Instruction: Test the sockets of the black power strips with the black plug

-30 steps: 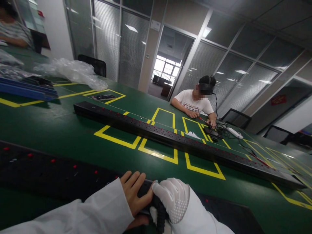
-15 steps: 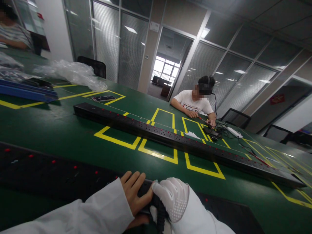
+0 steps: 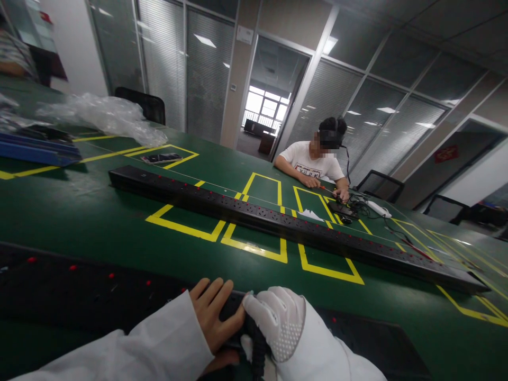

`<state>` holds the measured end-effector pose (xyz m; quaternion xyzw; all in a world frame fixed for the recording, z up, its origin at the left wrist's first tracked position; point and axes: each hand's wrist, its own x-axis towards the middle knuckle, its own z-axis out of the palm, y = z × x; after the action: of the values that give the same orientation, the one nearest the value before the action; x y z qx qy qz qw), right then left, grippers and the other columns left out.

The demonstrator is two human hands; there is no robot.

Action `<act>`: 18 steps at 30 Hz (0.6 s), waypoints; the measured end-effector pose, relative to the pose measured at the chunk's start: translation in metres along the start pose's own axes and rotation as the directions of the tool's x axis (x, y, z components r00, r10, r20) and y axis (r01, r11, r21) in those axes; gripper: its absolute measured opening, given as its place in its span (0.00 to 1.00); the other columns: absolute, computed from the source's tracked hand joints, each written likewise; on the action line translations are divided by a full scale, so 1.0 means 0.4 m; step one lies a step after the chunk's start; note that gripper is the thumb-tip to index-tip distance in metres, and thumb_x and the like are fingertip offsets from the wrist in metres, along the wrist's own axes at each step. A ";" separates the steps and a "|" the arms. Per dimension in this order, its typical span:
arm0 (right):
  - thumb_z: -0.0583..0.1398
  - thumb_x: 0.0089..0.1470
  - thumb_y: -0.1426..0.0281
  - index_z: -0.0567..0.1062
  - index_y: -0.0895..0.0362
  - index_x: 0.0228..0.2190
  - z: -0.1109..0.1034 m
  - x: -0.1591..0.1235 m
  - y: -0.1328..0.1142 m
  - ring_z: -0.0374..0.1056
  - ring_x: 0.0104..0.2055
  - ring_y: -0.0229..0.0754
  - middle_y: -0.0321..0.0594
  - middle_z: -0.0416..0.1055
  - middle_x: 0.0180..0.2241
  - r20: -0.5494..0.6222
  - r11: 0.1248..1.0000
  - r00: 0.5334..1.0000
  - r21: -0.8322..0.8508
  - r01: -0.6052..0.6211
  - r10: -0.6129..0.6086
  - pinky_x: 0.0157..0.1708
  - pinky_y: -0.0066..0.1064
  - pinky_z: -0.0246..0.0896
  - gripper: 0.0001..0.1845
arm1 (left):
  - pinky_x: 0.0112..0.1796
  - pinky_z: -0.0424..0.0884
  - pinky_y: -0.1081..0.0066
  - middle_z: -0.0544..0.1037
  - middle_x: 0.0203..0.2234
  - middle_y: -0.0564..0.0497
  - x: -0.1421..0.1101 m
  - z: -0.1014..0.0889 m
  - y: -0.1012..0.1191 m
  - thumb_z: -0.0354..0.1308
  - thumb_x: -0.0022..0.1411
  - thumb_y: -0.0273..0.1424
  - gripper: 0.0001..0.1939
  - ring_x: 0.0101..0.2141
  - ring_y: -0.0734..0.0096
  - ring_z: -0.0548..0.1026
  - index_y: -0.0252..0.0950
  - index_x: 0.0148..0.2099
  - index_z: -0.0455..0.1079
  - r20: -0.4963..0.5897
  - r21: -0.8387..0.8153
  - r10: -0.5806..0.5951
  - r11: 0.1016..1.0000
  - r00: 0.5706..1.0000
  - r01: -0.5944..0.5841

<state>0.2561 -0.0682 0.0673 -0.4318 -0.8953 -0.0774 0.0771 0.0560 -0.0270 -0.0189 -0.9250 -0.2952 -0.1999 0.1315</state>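
A long black power strip [image 3: 91, 288] with red switches runs along the near side of the table. My bare left hand [image 3: 216, 312] curls its fingers over the strip's far edge, the thumb reaching toward my other hand. In a white dotted glove, my right hand [image 3: 278, 317] is closed around a black ribbed cable [image 3: 257, 346] at the strip. The glove hides the cable's upper end, so whether it meets a socket cannot be made out. Farther out lies a second black power strip [image 3: 254, 214], apart from both hands.
Yellow tape outlines [image 3: 254, 251] mark the green table [image 3: 130, 248]. A phone [image 3: 162, 158], clear plastic wrap [image 3: 107, 116] and a blue object [image 3: 39, 148] are at the left. Across the table a person [image 3: 311, 161] handles black cables near a white power strip [image 3: 379, 208].
The view has shifted slightly, so the room and far strip sit a little more to the left. Both hands keep practically the same hold.
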 end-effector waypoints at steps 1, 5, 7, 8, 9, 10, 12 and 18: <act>0.53 0.61 0.56 0.67 0.60 0.48 -0.003 -0.001 -0.001 0.67 0.33 0.38 0.41 0.69 0.37 -0.002 1.000 1.000 0.010 0.012 -0.012 0.32 0.32 0.65 0.22 | 0.43 0.65 0.47 0.73 0.48 0.36 0.000 0.001 0.000 0.49 0.57 0.59 0.38 0.45 0.44 0.73 0.48 0.64 0.50 -0.006 0.004 0.003 1.000 1.000 -0.003; 0.55 0.61 0.60 0.69 0.59 0.45 -0.010 -0.006 -0.002 0.67 0.35 0.37 0.40 0.69 0.39 -0.012 0.998 0.999 0.031 0.049 -0.049 0.35 0.33 0.66 0.17 | 0.41 0.66 0.48 0.73 0.47 0.36 0.002 0.001 0.000 0.46 0.57 0.60 0.38 0.44 0.45 0.74 0.48 0.64 0.50 -0.024 0.008 0.004 1.000 1.000 -0.004; 0.54 0.61 0.59 0.69 0.59 0.45 -0.005 -0.007 -0.001 0.67 0.35 0.37 0.40 0.69 0.39 -0.016 0.999 0.999 0.026 0.046 -0.046 0.35 0.33 0.66 0.18 | 0.41 0.66 0.48 0.74 0.47 0.36 0.002 0.001 0.001 0.45 0.58 0.60 0.37 0.44 0.45 0.74 0.47 0.64 0.51 -0.033 0.006 0.000 1.000 0.999 0.000; 0.54 0.61 0.58 0.68 0.59 0.46 0.000 -0.007 0.000 0.67 0.34 0.37 0.40 0.69 0.39 -0.018 0.999 0.999 0.020 0.039 -0.038 0.34 0.33 0.66 0.19 | 0.42 0.65 0.48 0.74 0.47 0.36 0.002 0.000 0.002 0.46 0.58 0.60 0.37 0.44 0.45 0.74 0.47 0.63 0.51 -0.032 0.007 0.000 1.000 0.999 0.001; 0.53 0.61 0.57 0.68 0.59 0.46 0.006 -0.007 0.000 0.67 0.34 0.37 0.41 0.69 0.38 -0.020 1.000 0.999 0.012 0.027 -0.027 0.34 0.33 0.65 0.20 | 0.42 0.65 0.47 0.73 0.47 0.36 0.001 0.000 0.002 0.46 0.57 0.60 0.37 0.44 0.45 0.74 0.47 0.63 0.52 -0.027 0.009 0.001 1.000 1.000 -0.001; 0.53 0.61 0.56 0.67 0.60 0.47 0.013 -0.006 0.001 0.66 0.34 0.38 0.41 0.69 0.37 -0.023 1.000 1.000 0.004 0.014 -0.014 0.33 0.33 0.65 0.22 | 0.42 0.65 0.47 0.73 0.48 0.36 0.001 -0.001 0.003 0.48 0.57 0.60 0.37 0.45 0.45 0.73 0.47 0.63 0.53 -0.017 0.012 0.003 1.000 1.000 -0.002; 0.52 0.60 0.54 0.66 0.60 0.48 0.026 -0.006 0.002 0.66 0.33 0.40 0.43 0.70 0.36 -0.029 1.000 1.000 -0.011 -0.010 0.010 0.32 0.32 0.63 0.25 | 0.43 0.65 0.47 0.73 0.48 0.36 0.001 -0.002 0.003 0.50 0.56 0.60 0.37 0.45 0.44 0.73 0.48 0.62 0.54 0.005 0.018 0.002 1.000 1.000 -0.002; 0.53 0.58 0.51 0.66 0.58 0.48 0.042 -0.003 0.000 0.66 0.32 0.44 0.42 0.71 0.34 -0.037 0.999 0.999 -0.028 -0.039 0.038 0.28 0.32 0.61 0.26 | 0.43 0.65 0.47 0.73 0.48 0.36 0.005 -0.011 0.002 0.48 0.57 0.59 0.37 0.45 0.44 0.73 0.47 0.63 0.52 0.016 0.013 -0.006 1.000 1.000 0.005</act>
<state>0.2557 -0.0656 0.0507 -0.4485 -0.8841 -0.0965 0.0888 0.0567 -0.0283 -0.0141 -0.9248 -0.3001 -0.1911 0.1347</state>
